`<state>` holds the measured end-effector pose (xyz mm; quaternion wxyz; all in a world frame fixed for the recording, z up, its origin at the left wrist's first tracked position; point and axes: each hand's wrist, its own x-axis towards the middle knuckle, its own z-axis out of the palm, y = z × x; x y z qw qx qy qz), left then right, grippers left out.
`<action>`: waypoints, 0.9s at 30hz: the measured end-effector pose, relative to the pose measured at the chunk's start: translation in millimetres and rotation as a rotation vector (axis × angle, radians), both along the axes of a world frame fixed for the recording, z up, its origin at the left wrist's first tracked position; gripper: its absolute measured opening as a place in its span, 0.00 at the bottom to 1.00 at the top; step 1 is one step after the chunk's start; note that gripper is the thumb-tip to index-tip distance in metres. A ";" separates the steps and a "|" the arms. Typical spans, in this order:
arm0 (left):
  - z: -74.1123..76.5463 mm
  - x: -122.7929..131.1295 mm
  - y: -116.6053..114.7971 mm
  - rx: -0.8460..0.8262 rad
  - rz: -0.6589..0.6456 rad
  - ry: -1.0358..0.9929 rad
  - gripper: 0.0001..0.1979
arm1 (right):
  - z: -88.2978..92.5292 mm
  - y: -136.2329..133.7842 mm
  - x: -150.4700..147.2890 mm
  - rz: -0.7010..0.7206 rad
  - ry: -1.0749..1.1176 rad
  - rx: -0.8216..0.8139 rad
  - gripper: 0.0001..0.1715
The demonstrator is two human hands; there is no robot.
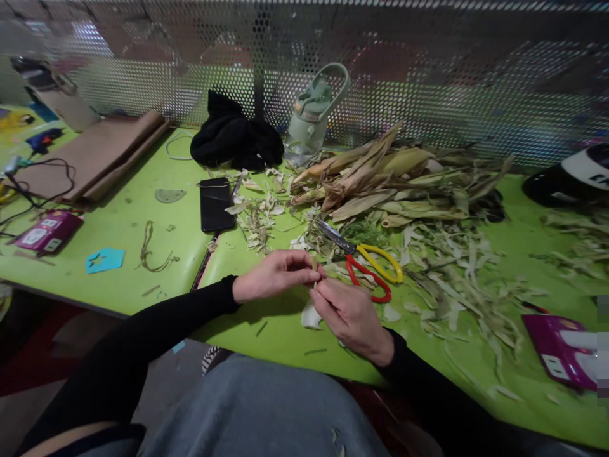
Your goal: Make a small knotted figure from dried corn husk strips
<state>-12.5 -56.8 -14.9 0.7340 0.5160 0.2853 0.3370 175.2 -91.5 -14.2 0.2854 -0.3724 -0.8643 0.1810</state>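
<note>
Above the table's front edge, my left hand (278,276) and my right hand (349,314) meet with fingertips pinched together. Between them a small strip of pale corn husk (314,264) pokes up; most of it is hidden by the fingers. Just beyond my right hand lie scissors (354,251) with one red and one yellow handle loop, blades pointing away to the left. Under my hands a whitish scrap (311,315) rests on the green table (266,317). A heap of dried corn husks (380,178) sits further back, with cut shreds (451,266) spread to the right.
Behind the husks stand a green-lidded bottle (311,114) and a black cloth bundle (238,133). To the left are a phone (217,204), a twine piece (157,254), a blue tag (104,259) and brown paper (109,152). Magenta boxes (50,231) lie at both sides.
</note>
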 end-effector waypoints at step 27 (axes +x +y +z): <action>4.4 -3.1 -9.8 0.136 -0.111 0.062 0.12 | -9.8 6.7 3.2 -0.319 0.639 -0.837 0.31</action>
